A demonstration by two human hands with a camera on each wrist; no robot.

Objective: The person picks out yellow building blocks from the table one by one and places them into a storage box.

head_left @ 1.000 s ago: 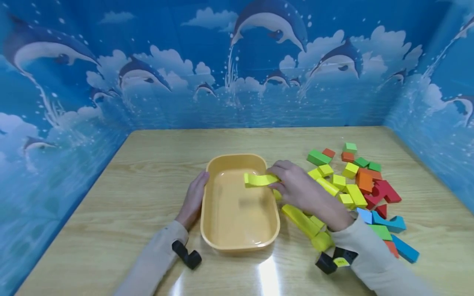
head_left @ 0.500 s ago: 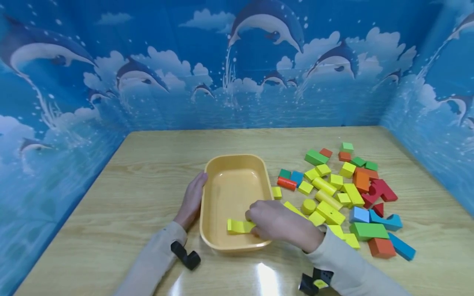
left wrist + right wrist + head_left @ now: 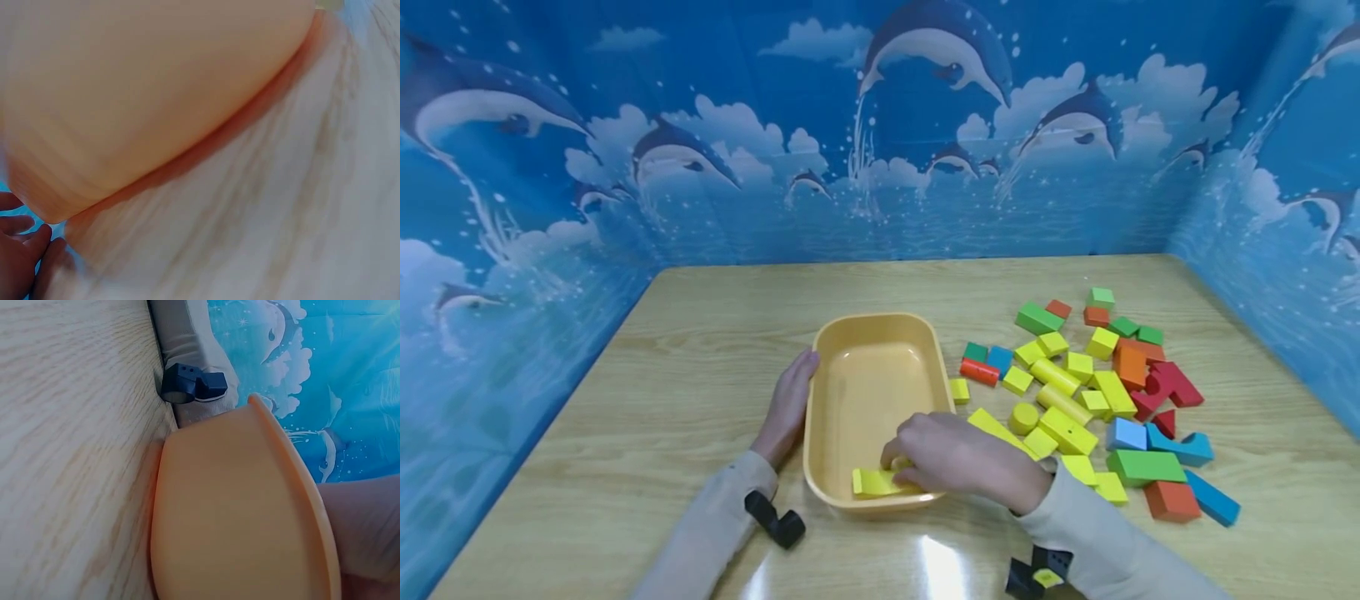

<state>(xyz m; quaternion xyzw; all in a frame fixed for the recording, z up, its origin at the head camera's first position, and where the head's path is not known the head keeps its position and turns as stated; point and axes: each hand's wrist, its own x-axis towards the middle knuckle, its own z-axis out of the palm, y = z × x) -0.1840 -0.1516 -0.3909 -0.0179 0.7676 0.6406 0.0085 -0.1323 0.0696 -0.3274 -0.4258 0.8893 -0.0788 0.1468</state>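
The counter (image 3: 722, 321) is pale wood with a streaky grain and a gloss finish; a white glare (image 3: 942, 567) shines near its front edge, between the two forearms. Blue cloth (image 3: 880, 212) stands behind it and along both sides, printed with leaping dolphins (image 3: 940, 46), white clouds (image 3: 733, 142) and splashing water.

A yellow label (image 3: 1049, 577) sits on the black camera (image 3: 1026, 577) at the right wrist; its mark is too small to read. A similar black camera (image 3: 775, 518) is strapped at the left wrist. Both sleeves (image 3: 718, 521) are light grey.

The tub (image 3: 880, 325), cream-orange with rounded corners, stands on the counter in front of the person. The block (image 3: 871, 482), yellow, is inside it, low by the near wall. The right hand (image 3: 951, 454) reaches over the tub's right rim, its grip pinching the block's right end between thumb and fingers. The left hand (image 3: 786, 404) lies along the tub's left side, its grip spread, fingers laid against the outer wall.

Right of the tub, loose blocks (image 3: 1067, 431) lie scattered on the counter, yellow ones nearest, then green, orange, red and blue
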